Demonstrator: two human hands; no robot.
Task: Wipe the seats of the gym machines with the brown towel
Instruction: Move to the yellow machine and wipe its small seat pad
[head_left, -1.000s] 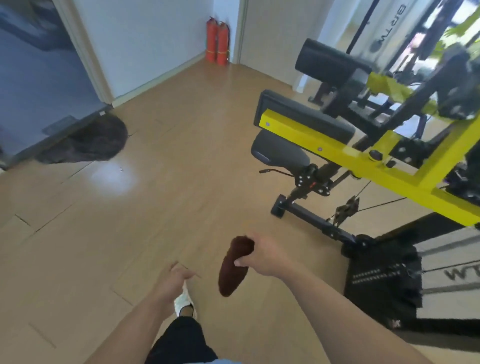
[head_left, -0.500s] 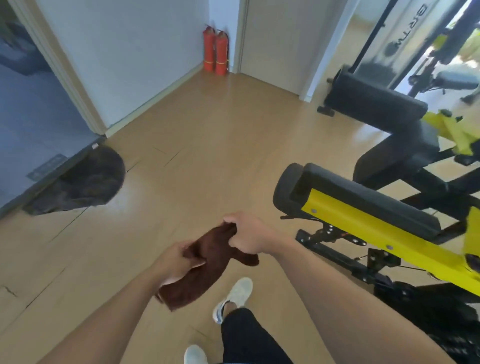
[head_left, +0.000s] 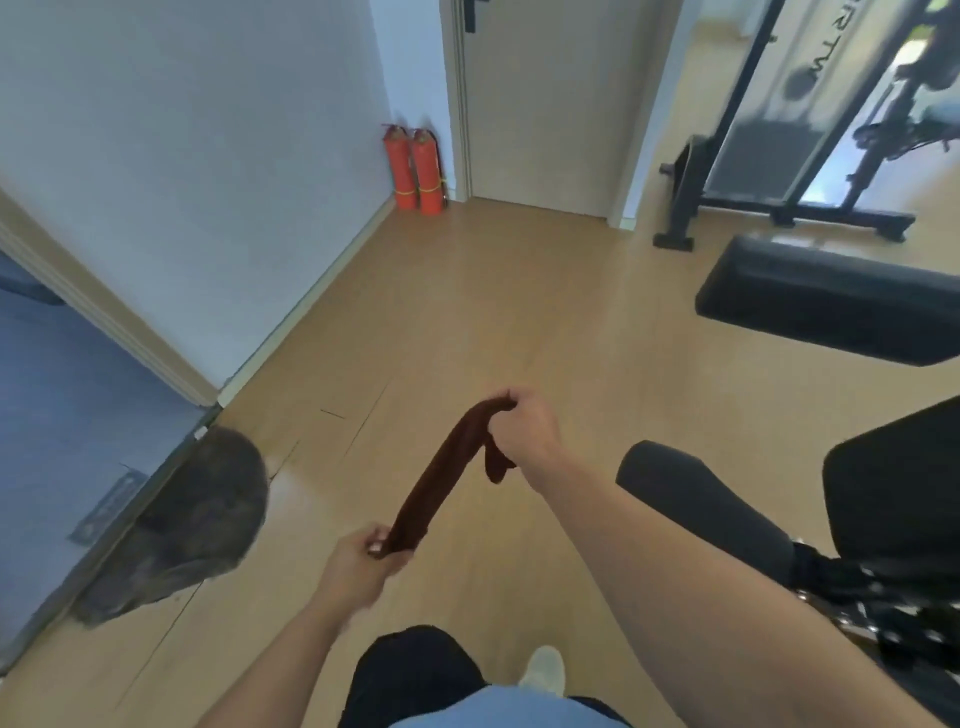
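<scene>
So far, no wiping showed. The brown towel (head_left: 445, 474) hung stretched in the air between two hands: the left hand (head_left: 363, 558) pinched its low end, the right hand (head_left: 524, 423) gripped the top. A black seat (head_left: 696, 496) waited nearby, not touched.

brown towel (head_left: 441, 478), black seat (head_left: 701, 499) (red extinguishers (head_left: 415, 171))

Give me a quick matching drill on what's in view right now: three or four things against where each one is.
Things:
1. brown towel
2. fire extinguishers
3. dark doormat
4. black seat pad

Places:
A. at the doorway threshold
B. in the far corner beside the door
C. stretched between left hand and right hand
D. under the right forearm

Pairs: 1-C, 2-B, 3-A, 4-D
</scene>
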